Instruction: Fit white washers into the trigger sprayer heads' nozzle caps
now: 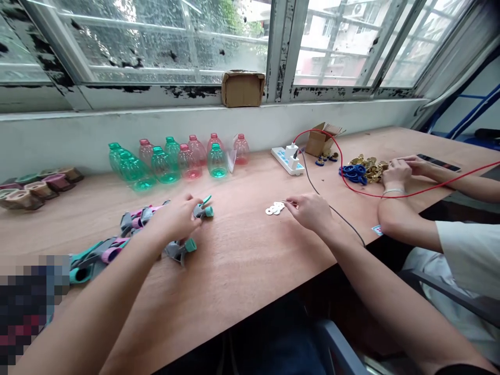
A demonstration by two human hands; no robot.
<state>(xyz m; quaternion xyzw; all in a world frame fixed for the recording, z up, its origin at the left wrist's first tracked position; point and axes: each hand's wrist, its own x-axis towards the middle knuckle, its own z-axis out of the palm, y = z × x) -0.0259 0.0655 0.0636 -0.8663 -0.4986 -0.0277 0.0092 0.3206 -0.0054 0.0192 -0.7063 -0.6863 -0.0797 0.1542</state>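
My left hand is closed on a grey and teal trigger spray head, its teal collar facing right. Just below that hand, another grey spray head with a teal collar lies on the table. More grey, pink and teal spray heads lie in a row to the left, partly hidden by my left forearm. At the table's middle is a small pile of flat white ring washers. My right hand is at the pile's right edge, finger and thumb pinched on a thin washer seen edge-on.
Clear green bottles and pink bottles stand along the wall. A white power strip has a red cable and a dark cable running right. A co-worker's hands handle gold pieces beside blue rings.
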